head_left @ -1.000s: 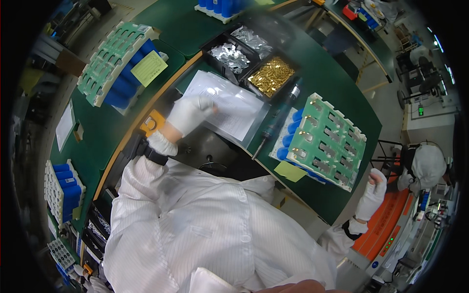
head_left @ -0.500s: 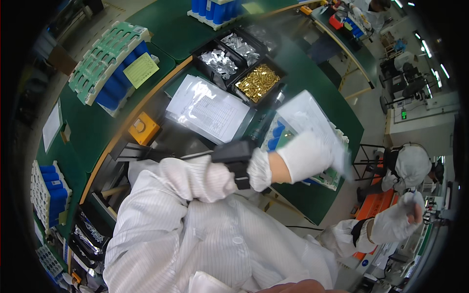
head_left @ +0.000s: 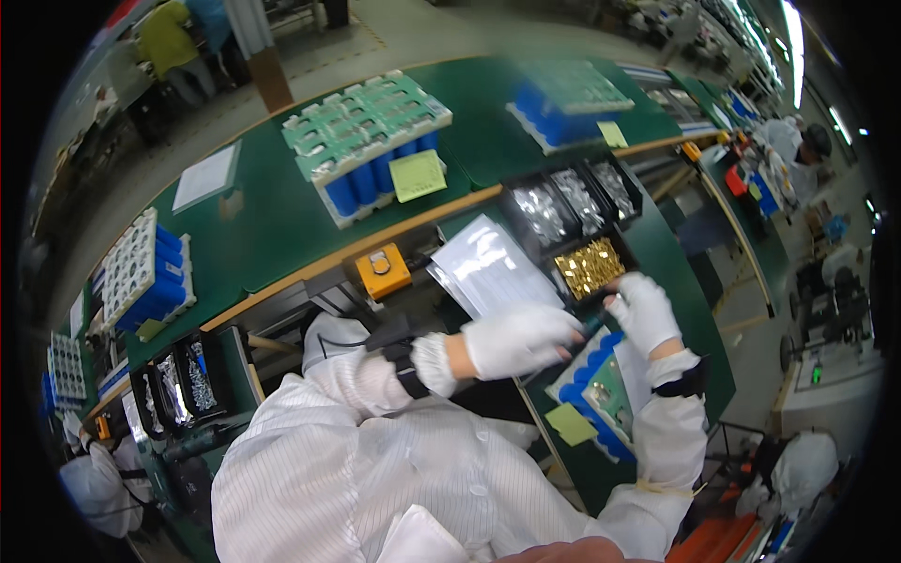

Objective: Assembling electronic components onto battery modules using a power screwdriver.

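My left hand (head_left: pixel 521 342), in a white glove with bare fingertips, reaches right over the bench with its fingers closed. Just beyond those fingertips is a dark, slim tool (head_left: pixel 593 325), partly hidden between my hands. My right hand (head_left: pixel 646 314), gloved alike, has its fingers curled by the near corner of a black bin of brass-coloured fasteners (head_left: pixel 589 266). What either hand grips is too hidden to name. Below my right hand stands a blue-celled battery pack (head_left: pixel 601 385) with a green and white top. A white sheet (head_left: pixel 634 373) lies over its right side.
Sleeved papers (head_left: pixel 496 267) lie left of the fastener bin. Black bins of silvery metal parts (head_left: pixel 542 216) stand behind. An orange box with a round button (head_left: pixel 383 270) sits at the bench edge. Other battery packs (head_left: pixel 366 141) stand on the green benches, and people work farther off.
The view has turned. My left hand, blurred over the pack beside a plastic-covered sheet before, is now left of it by the tool. My right hand has come in from far right to the bin.
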A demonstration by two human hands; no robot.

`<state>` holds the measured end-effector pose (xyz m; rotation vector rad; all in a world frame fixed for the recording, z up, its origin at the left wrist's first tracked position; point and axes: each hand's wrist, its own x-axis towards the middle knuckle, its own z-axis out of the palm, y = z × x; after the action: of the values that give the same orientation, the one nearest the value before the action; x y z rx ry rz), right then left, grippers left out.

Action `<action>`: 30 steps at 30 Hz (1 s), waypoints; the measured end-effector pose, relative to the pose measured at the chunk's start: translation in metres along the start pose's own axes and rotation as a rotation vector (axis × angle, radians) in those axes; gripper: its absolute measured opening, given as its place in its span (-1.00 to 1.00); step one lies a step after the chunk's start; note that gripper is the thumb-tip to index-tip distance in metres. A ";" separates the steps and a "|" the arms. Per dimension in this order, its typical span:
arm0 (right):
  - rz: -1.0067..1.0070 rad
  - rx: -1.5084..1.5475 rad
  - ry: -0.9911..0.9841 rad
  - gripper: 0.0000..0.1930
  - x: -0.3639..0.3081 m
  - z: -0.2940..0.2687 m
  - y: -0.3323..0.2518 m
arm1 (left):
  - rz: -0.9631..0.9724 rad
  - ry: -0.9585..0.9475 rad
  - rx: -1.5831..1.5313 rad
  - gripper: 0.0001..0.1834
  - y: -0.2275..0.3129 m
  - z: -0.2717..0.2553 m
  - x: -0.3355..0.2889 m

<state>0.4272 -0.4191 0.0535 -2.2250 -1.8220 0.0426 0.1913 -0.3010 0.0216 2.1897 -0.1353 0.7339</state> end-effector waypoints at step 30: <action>0.060 -0.188 -0.136 -0.74 -0.001 0.025 -0.006 | -1.330 0.857 0.958 -0.72 -0.202 -0.256 -0.162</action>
<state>0.4164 -0.4144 0.0311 -2.4611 -1.8986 0.0369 0.0054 -0.0026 -0.0716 1.8390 2.2087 0.8621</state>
